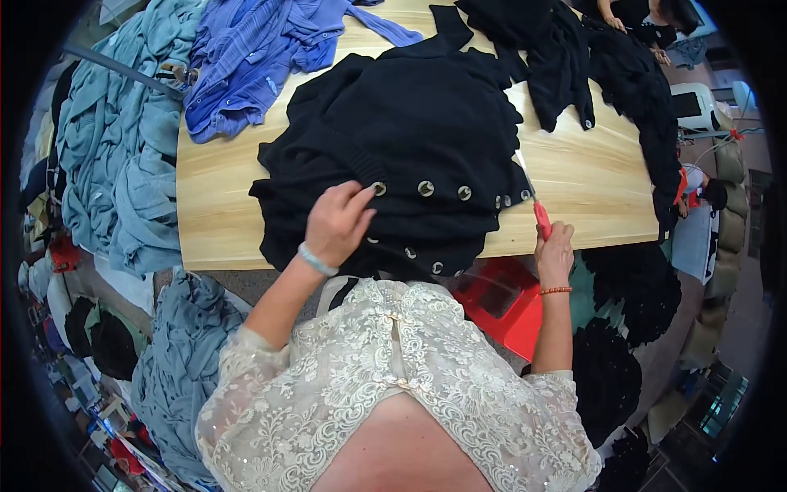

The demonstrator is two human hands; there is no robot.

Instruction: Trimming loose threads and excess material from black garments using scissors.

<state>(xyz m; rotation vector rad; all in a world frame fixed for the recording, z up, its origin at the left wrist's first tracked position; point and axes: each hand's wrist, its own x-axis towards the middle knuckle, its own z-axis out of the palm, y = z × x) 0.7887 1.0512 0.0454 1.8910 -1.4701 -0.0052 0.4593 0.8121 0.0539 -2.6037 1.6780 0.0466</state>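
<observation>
A black knitted cardigan (410, 115) lies spread on the table in front of me, with a row of large round dark-and-pale buttons (425, 189) across its nearer part. My left hand (338, 223) rests on it, thumb and forefinger closed on the knit beside the leftmost button (378, 189). To the right of the garment, my right hand (556, 252) grips red-handled scissors (540, 218). Their thin blades point away from me, close to the cardigan's right edge. Whether the blades are apart is too small to tell.
The wood-grain table (221, 213) has blue-violet garments (254, 61) at its far left and more black knitwear (533, 41) at its far right. Grey-green knits (123, 156) are heaped along the left. A red plastic stool (512, 307) stands below the near edge. Another person's hand (613, 20) shows beyond.
</observation>
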